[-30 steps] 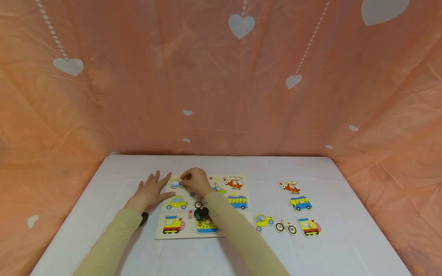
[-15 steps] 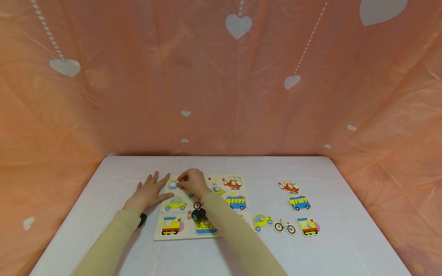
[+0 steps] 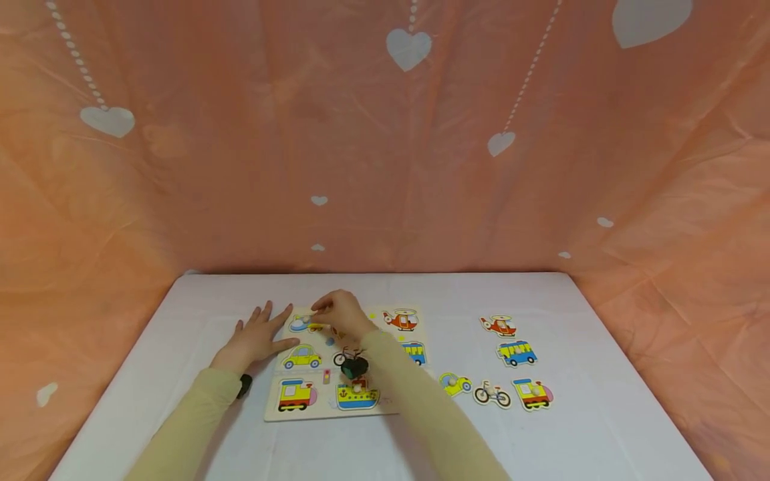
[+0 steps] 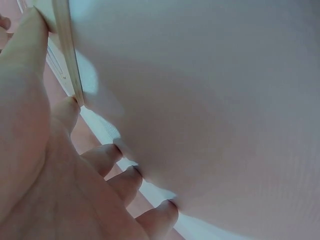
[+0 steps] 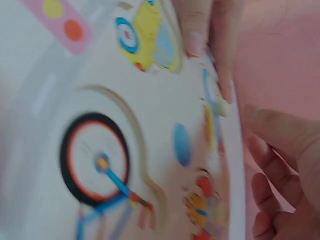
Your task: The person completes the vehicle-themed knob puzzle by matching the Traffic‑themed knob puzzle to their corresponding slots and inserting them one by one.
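A wooden knob puzzle board point(image 3: 327, 413) with printed vehicles lies on the white table. My left hand point(image 3: 255, 339) is spread flat at its left side; in the left wrist view the thumb and index finger touch the board's edge point(image 4: 67, 50). At the upper left corner of the board, a blue and yellow vehicle piece point(image 3: 303, 324) sits with its knob point(image 5: 221, 105) uncovered. My right hand point(image 3: 344, 314) hovers just right of that piece, its loosely bent fingers apart from the knob. A ship piece point(image 3: 357, 395) with a knob sits in the bottom row.
Loose knobbed pieces lie right of the board: a helicopter point(image 3: 498, 326), a bus point(image 3: 517, 353), a car point(image 3: 454, 383), a bicycle point(image 3: 492, 395) and a train point(image 3: 533, 395). The right forearm point(image 3: 427, 401) crosses the board's right part. A pink curtain point(image 3: 385, 167) hangs behind the table.
My right hand has let go of the blue and yellow piece's knob and shifted slightly right. The left hand stays at the board's edge.
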